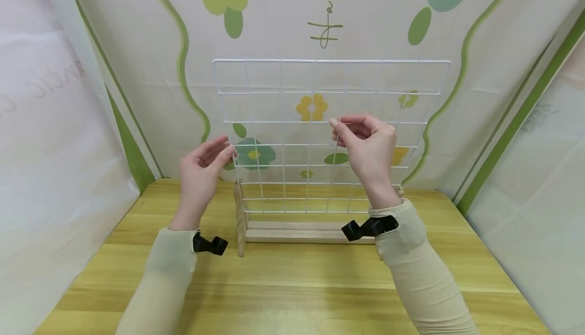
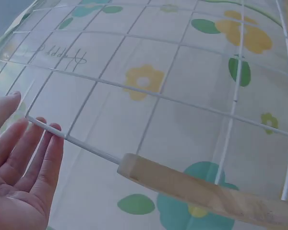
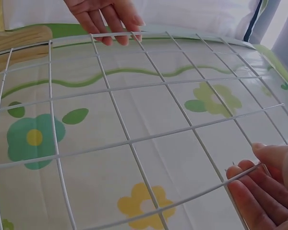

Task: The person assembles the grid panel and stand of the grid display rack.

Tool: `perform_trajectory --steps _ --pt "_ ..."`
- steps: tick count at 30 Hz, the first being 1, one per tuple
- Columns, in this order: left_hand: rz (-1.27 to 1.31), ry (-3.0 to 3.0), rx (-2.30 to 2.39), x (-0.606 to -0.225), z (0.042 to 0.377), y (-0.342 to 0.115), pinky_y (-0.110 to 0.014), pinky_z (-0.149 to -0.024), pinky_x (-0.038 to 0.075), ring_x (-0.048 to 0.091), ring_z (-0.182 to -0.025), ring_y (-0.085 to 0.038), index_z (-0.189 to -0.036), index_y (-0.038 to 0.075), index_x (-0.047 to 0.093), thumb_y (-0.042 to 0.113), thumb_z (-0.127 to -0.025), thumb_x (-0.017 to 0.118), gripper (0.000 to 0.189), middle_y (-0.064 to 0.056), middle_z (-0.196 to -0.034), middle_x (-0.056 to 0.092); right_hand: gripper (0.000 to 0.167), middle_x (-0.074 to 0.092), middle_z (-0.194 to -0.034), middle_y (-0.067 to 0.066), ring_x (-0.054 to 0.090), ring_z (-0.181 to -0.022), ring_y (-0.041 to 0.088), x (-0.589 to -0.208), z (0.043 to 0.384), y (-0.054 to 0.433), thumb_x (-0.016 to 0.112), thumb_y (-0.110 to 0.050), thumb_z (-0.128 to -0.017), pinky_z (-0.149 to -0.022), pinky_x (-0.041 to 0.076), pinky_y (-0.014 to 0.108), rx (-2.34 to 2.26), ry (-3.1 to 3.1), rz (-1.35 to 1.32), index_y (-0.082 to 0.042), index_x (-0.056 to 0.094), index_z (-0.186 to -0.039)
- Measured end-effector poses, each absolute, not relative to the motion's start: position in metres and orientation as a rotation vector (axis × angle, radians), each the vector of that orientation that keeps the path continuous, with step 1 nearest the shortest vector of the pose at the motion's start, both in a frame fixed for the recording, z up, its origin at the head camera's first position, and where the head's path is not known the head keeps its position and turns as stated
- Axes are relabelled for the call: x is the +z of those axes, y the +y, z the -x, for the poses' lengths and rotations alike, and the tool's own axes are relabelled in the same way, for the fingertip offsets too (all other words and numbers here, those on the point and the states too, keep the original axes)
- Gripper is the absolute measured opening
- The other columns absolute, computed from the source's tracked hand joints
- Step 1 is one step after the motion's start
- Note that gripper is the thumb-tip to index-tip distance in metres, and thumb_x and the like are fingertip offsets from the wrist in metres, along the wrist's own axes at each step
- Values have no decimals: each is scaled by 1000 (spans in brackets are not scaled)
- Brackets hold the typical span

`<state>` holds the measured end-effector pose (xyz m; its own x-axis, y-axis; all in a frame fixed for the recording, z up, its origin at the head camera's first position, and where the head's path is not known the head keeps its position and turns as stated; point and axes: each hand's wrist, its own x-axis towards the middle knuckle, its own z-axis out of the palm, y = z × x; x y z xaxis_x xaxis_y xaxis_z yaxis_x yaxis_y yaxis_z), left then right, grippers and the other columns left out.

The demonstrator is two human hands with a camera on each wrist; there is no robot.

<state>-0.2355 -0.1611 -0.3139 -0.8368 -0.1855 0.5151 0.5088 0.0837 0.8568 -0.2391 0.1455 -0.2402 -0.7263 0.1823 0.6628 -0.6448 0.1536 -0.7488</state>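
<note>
A white wire grid panel stands upright, its lower part between the wooden side pieces of a stand. At its left edge, my left hand touches the side wire. The left wrist view shows that hand's fingers fairly straight against the wire, with the thumb apart from it. My right hand is at the panel's middle, its thumb and fingertips pinching around a wire. In the right wrist view, a wire crosses the fingers of the right hand, and the thumb lies just above.
The stand rests on a yellow wood-grain table. Behind it hangs a pale cloth printed with flowers and wavy green lines. Similar cloth walls enclose both sides. A black wrist camera is strapped over the left sleeve.
</note>
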Motion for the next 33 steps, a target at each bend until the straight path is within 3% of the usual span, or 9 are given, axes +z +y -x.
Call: perform_trajectory --steps 5,16,26,33 --pt "306 -1859 -1778 -314 241 -159 -30 -79 60 72 -82 -21 -112 3 76 25 -93 78 30 -8 -98 76 24 74 -82 14 72 -69 24 -247 239 146 86 -15 -86 -65 61 31 1672 -1799 -420 4 75 -95" --pt "336 -1853 -1744 -320 243 -155 -28 -73 61 73 -79 -25 -106 -2 75 17 -94 77 23 -9 -90 76 25 75 -84 13 72 -73 33 -261 238 152 84 -18 -88 -68 62 35 1643 -1811 -447 3 75 -97" --pt "357 -1808 -1735 -322 243 -151 -30 -71 61 73 -76 -22 -104 -4 75 15 -93 78 22 -14 -89 75 27 77 -97 9 74 -87 19 -269 228 170 87 -16 -84 -75 59 26 1626 -1802 -419 -5 79 -107" --pt "370 -1794 -1728 -323 245 -152 -29 -71 61 73 -76 -20 -104 -5 75 14 -94 77 21 -18 -90 74 27 77 -96 11 74 -86 19 -270 214 198 88 -6 -81 -74 59 24 1623 -1757 -404 0 78 -106"
